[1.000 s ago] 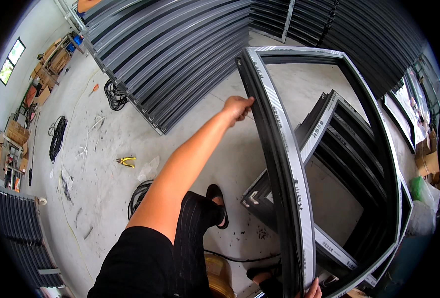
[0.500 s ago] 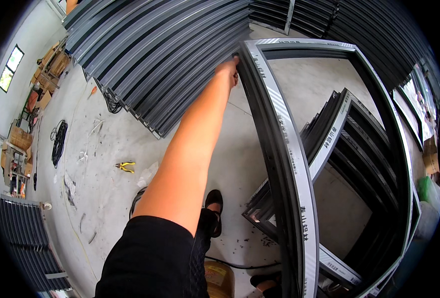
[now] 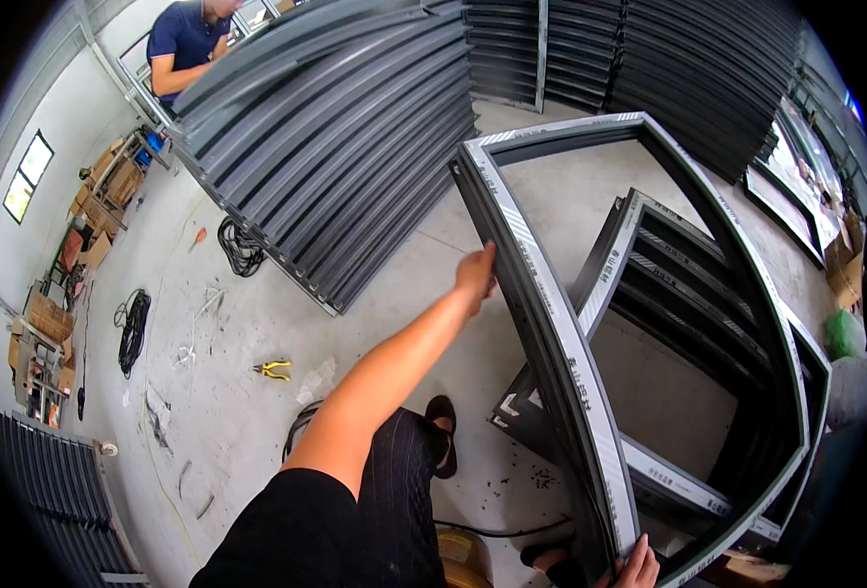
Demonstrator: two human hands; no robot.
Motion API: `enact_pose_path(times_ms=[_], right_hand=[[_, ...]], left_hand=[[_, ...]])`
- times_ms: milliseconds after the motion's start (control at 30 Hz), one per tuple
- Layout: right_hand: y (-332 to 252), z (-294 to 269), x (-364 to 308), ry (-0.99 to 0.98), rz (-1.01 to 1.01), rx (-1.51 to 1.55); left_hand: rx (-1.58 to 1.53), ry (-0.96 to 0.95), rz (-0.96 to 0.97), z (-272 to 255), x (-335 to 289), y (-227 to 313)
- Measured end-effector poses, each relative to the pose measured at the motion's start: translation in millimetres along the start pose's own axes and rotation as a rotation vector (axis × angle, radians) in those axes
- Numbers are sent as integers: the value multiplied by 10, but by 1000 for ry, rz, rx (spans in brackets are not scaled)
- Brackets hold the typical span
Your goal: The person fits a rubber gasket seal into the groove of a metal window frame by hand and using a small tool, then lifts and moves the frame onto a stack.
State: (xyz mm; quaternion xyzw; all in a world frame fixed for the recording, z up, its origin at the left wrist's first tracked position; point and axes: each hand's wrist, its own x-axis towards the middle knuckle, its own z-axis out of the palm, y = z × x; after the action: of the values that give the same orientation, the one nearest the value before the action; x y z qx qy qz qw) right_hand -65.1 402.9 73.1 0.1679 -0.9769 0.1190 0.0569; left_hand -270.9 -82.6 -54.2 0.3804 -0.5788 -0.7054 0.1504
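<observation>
A large rectangular window frame, dark with pale printed film on its face, stands tilted at my right. My left hand is at the outer side of its left bar, below the far corner. Its fingers are curled and the thumb lies against the bar; whether a thin strip is also in them I cannot make out. At the near end, my right hand grips the lower corner; its wrist is out of view. Beneath the frame lies a stack of similar dark frames, set at an angle.
A tall stack of dark profiles rises ahead, with a person working behind it. Yellow-handled pliers, coiled black cable and scraps lie on the floor. A round yellowish drum is beside my legs.
My left hand has slid nearer along the frame's left bar, away from the far corner. My right hand has come into view at the near corner. The view has shifted, showing the other person.
</observation>
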Motion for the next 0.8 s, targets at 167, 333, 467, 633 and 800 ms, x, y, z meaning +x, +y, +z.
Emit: enact_pose_path(times_ms=[167,333,467,633,800], right_hand=[[-43,19,-19,75,-7,60],[16,-80,-108,99,-43,210],[40,-92,-391,82,-27,215],[55,-112,-700,79,-33,197],[-59,-196,-651,95,-22,156]], left_hand=[[229,-171,-63,74,-720,-243],[146,-172,-70,151,-1474,-380],[-142,-207,-174,78,-1623,-588],[-250,-72,-156,10,-1494,-625],[-183,-76,-152,37,-1455,-581]])
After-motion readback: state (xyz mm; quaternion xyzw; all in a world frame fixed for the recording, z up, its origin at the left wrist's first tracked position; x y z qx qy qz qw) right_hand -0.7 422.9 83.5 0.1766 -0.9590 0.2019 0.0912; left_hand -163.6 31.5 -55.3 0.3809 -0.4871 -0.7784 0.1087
